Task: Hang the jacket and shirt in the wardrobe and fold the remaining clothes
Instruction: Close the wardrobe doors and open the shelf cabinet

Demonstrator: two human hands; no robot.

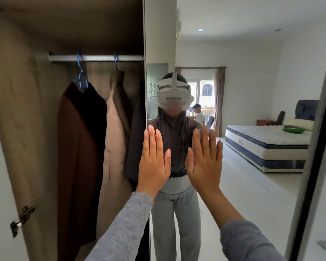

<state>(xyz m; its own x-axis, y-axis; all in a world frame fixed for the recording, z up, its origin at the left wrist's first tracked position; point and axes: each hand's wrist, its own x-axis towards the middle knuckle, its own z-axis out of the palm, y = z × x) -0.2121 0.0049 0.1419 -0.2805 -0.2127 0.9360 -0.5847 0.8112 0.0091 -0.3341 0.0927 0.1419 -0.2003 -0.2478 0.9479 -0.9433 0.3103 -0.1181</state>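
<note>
The jacket [117, 129], beige, and the shirt [77, 147], brown, hung on two blue hangers [81, 80] from the rail [98, 58] inside the wardrobe, just left of the mirror door [252, 91]. I judged which one was the jacket only by its collar. Both hung straight down, so their long axis was vertical, and a darker garment [135, 138] hung between the jacket and the door's edge.

The clothes were to the left of the hands and deeper in. The left hand [153, 162] was the nearer one: it lay at the left edge of the door, its outer fingers on that edge. The right hand [205, 161] was beside it, further onto the glass.

Both hands were fully open and flat against the mirror, with straight fingers together and pointing up. They held nothing.

The hanging part looked finished to me. The coming move was probably to shift this door over the wardrobe opening, towards the clothes; the dark garment near the edge could get caught. The clothes for folding were not to the left of the door; the bed [267, 140] appeared only as a reflection in it.
</note>
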